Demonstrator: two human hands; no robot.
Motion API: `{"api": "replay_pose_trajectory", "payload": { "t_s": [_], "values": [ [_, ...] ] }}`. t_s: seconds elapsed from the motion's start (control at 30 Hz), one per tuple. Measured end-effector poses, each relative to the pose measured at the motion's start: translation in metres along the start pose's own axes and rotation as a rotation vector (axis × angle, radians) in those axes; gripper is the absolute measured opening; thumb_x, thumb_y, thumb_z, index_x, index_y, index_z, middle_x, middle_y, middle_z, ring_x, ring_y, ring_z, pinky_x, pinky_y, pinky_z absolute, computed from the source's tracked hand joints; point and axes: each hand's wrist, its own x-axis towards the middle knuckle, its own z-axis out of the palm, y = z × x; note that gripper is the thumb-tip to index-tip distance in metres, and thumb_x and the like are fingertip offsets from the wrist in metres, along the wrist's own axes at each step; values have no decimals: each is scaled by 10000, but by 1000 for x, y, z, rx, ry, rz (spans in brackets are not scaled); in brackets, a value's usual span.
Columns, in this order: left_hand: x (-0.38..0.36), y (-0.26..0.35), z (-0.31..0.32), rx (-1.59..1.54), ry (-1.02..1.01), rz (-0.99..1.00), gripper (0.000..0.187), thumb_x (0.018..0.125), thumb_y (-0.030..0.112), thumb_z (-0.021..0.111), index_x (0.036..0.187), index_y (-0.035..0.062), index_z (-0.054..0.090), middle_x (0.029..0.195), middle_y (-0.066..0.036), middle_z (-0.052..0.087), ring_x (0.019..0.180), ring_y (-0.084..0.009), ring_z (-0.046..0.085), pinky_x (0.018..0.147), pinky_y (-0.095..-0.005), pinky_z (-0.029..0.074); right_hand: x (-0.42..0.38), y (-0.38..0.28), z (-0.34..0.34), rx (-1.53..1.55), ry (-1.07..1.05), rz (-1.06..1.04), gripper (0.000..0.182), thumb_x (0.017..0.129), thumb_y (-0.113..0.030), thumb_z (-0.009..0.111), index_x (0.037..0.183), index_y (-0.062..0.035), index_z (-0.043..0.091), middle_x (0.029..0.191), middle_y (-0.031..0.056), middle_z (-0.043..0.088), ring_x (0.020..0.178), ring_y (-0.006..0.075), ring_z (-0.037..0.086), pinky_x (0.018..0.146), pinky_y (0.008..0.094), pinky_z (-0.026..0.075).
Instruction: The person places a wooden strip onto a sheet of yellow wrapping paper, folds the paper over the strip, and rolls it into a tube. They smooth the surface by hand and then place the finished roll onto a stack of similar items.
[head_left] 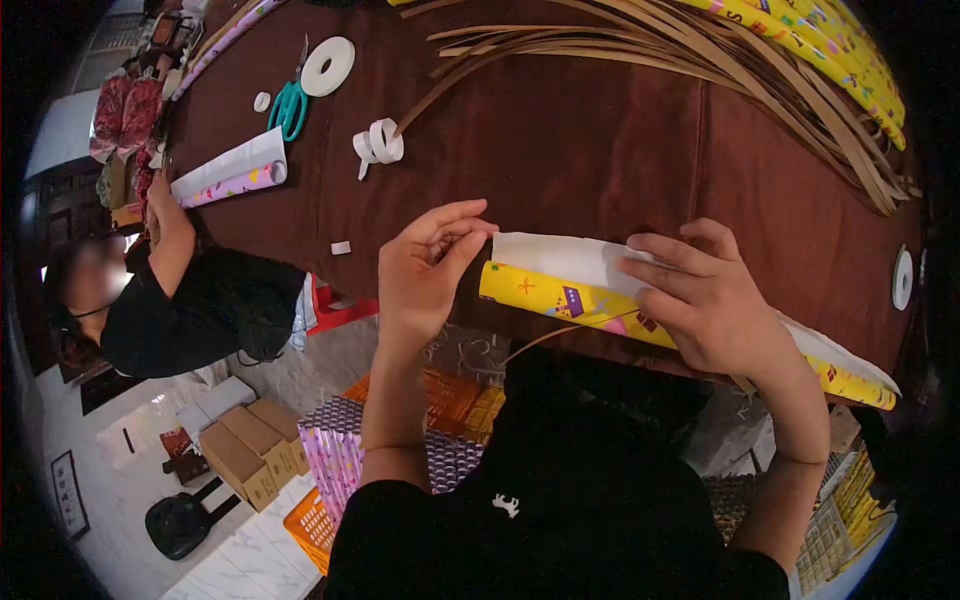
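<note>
A yellow patterned roll of wrapping paper (540,288) lies along the near table edge, its white inner side (570,252) turned up along the far side. My left hand (425,270) is at the roll's left end, thumb and forefinger pinched together at the corner of the white flap. Whether something small sits between those fingertips is hard to see. My right hand (715,300) grips the roll at its middle, fingers over the white flap and thumb on the yellow print. A thin brown strip (550,340) passes by the roll's near side.
Brown strips (640,40) and more yellow rolls (840,60) lie at the back. Teal scissors (289,110), a tape roll (328,66), curled white tape (380,145) and a pink-patterned roll (235,182) lie leftward. A co-worker (190,310) stands left. Another tape roll (902,278) is far right.
</note>
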Motion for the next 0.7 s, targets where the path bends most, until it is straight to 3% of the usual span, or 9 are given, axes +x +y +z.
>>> {"api": "replay_pose_trajectory", "payload": {
  "t_s": [0.07,0.7],
  "values": [
    [2,-2,-1,62,-37,41,283,907,23,618,1185,-29,601,993,-124,698,938,-163,665,826,-286,541,-1,0,2,4,4,2,153,754,-186,675,836,-108,572,1160,42,647,1217,226,505,986,473,365],
    [0,0,0,4,-31,22,284,863,-18,653,1145,-41,626,972,-125,694,920,-161,661,818,-281,529,-3,1,2,34,-9,27,174,730,-155,670,871,-99,585,1193,44,643,1222,234,507,995,491,356]
  ]
}}
